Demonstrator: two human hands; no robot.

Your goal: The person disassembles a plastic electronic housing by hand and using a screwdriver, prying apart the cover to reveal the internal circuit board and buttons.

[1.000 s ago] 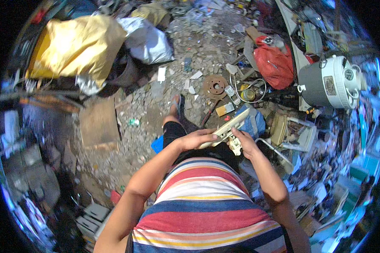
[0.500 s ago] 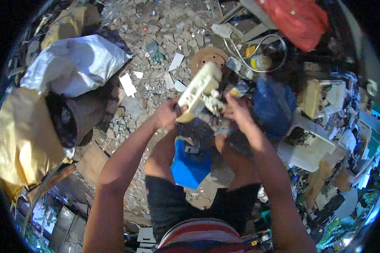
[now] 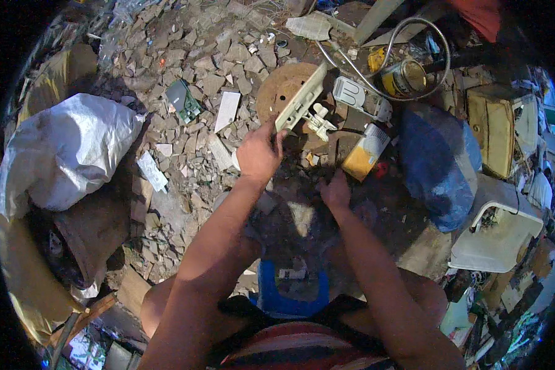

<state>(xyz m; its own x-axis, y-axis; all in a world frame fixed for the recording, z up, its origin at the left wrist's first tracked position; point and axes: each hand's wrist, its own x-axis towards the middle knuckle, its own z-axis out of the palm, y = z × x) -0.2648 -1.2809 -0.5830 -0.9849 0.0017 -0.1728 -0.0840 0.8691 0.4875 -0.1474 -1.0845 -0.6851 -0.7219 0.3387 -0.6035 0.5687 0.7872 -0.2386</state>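
Over the rusty disc (image 3: 270,92), left fingers (image 3: 280,142) pinch a cream plastic part (image 3: 303,98).

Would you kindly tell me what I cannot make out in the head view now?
In the head view:
Right hand: fingertips lost in shadow; any grip unclear.
Rusty disc: right side partly hidden by the cream plastic part.
Red item: cut off by the upper edge.
White sack: fabric hides any contents.

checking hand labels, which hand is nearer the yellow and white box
Right. The right hand is close by the yellow end of the box; the left hand is farther left, holding the cream plastic part.
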